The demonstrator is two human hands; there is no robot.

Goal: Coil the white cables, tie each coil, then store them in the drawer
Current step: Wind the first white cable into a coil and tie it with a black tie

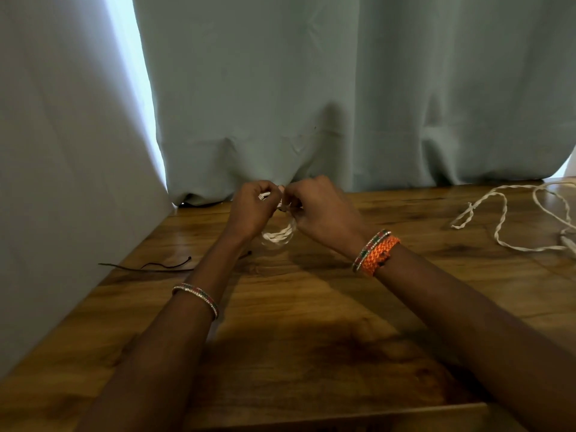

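At about nine o'clock on the wooden counter (311,307), close to the pale wall, lie two thin dark ties (162,265), loose and crossing each other. One more short dark piece shows just past the left forearm, though it is too small to tell what it is. Toward the centre, the left hand (252,207) is curled shut, fingers pinching the upper part of one small white cable coil (279,235). That coil hangs between both hands, its lower loop close above the counter; whether it touches the wood I cannot tell. Directly beside it, the right hand (321,210) is likewise closed, fingertips gripping the top of the same coil, where something dark sits at the pinch point. One beaded bangle rings the left forearm; the right wrist carries two bands, one beaded and one orange woven. Out at two to three o'clock, one long white cable (501,213) sprawls uncoiled in loose loops, well apart from the hands. Behind everything hangs a grey-green curtain (343,88).
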